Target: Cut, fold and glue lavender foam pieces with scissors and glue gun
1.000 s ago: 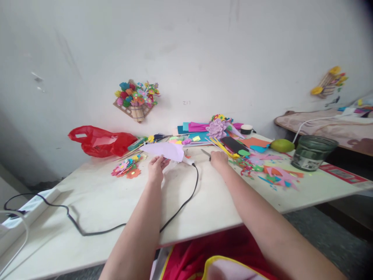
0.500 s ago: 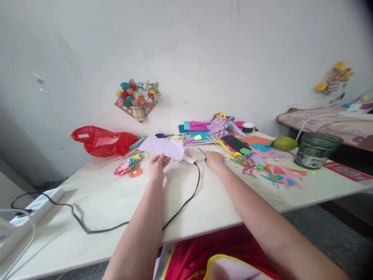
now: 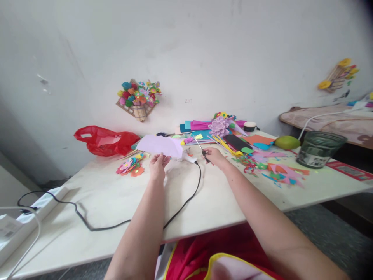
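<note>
My left hand pinches the lower edge of a pale lilac sheet, which looks like paper or craft foam, and holds it above the table. In my right hand is a pair of scissors, the fingers closed round the dark handles and the blades pointing up and to the left. The blades are apart from the sheet. Between my hands, partly behind the sheet, a white corded tool that looks like a glue gun lies on the table.
A black cord runs from the tool towards a white power strip at the left. Colourful foam flowers, a red plastic bag, foam scraps, a dark phone, a green fruit and a green glass jar surround the hands.
My right hand has turned, so the scissors now point more upward and their handles show more. The lilac sheet has shifted slightly in my left hand.
</note>
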Available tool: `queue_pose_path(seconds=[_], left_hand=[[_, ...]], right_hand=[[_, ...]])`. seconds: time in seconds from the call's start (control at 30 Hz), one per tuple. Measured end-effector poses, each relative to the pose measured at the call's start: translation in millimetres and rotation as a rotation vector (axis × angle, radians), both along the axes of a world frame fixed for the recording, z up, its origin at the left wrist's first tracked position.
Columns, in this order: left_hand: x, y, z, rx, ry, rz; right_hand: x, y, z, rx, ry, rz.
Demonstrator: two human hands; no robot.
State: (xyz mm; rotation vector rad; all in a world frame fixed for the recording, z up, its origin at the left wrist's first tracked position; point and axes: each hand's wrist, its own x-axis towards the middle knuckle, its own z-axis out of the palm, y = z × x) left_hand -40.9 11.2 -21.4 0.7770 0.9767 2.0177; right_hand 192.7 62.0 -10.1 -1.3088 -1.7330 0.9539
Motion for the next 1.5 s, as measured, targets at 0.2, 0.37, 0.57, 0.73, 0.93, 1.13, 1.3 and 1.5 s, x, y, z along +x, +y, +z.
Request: queue_pose_path(seconds=[0.2,0.37,0.57,0.73,0.93,1.13,1.3,1.5], left_hand=[[-4,3,-1.5,0.014,-0.046,-0.002],[-4,2,-0.4,0.007,-0.057,-0.013],[-4,3,-1.2,0.017,-0.057,-0.079],[-2,4,-3.2,0.031,-0.011,-0.16],[-2,5,-4.7,0.034,0.019,-0.229],[-1,4,-4.3,0.02,0.049,-0.248],[1,2,-2.4,0.014,0.043,-0.258],[2,3,-2.2,0.009,0.049,-0.268]], right_hand=[[15,-16,12.8,-0.158,0.151,0.358],[23,-15,11.3,-0.249,0.006,0.614],[20,-12,6.9,-0.278,-0.024,0.693],[13,-12,3.6,-0.269,0.04,0.738],[6,-8,-3.1,-0.288,0.098,0.78],[2,-5,-6.6,-0.291,0.103,0.779],[1,-8,-4.4,-0.277,0.093,0.771],[1,-13,0.1,-0.273,0.089,0.764]])
